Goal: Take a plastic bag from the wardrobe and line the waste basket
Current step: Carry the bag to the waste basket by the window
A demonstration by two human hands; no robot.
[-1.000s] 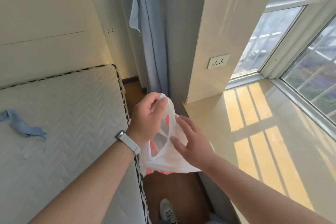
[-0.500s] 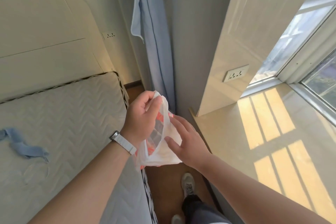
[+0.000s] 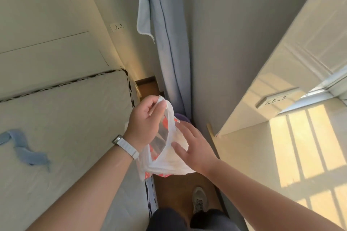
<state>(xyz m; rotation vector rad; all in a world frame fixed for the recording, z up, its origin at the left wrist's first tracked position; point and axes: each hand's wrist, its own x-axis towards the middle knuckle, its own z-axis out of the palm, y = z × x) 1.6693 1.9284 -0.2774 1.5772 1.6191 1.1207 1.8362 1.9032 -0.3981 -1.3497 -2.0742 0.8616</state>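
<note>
A thin white plastic bag [image 3: 169, 163] with orange print hangs in front of me, above the strip of floor between bed and window ledge. My left hand [image 3: 145, 124], with a white watch strap on its wrist, pinches the bag's top edge between thumb and fingers. On the bag's right side lies my right hand [image 3: 193, 146], its fingers straight and its thumb against the plastic. The bag's mouth gapes a little between the two hands. A small purple thing [image 3: 183, 118] peeks out behind the bag, mostly hidden. No waste basket is in view.
A bare quilted mattress [image 3: 65, 127] with a blue cloth strip [image 3: 24, 148] fills the left. A blue curtain [image 3: 167, 43] hangs in the corner ahead. A sunlit window ledge [image 3: 262, 155] with a wall socket [image 3: 272, 100] lies to the right. My shoe [image 3: 200, 200] stands on the narrow wooden floor.
I have stepped forward along the gap toward the curtain and the view has tilted down. Both hands stay on the bag, and the purple thing has come into sight.
</note>
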